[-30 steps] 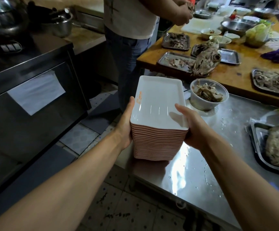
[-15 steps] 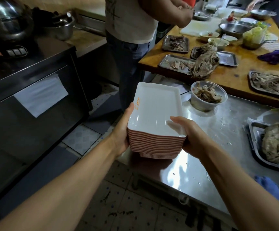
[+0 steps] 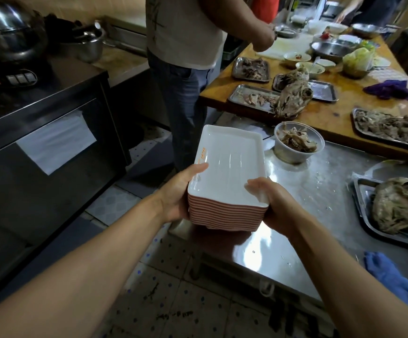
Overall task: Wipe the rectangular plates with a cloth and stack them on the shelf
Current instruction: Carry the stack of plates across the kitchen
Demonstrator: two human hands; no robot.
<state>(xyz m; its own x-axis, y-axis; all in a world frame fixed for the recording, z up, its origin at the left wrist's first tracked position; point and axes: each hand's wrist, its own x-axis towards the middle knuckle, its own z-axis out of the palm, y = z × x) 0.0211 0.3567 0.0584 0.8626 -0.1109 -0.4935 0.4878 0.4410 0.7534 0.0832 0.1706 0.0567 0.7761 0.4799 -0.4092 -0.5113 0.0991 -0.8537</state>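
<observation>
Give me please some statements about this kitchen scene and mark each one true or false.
1. Both hands hold the stack of rectangular plates, the left hand and the right hand on opposite sides. True.
2. The top plate is full of food. False: its white surface is bare.
3. A blue cloth lies on the steel table, near its front edge. True.
4. The clear tub of bones stands on the wooden table. False: it stands on the steel table.
5. The blue cloth is in the right hand. False: it lies on the table.
</observation>
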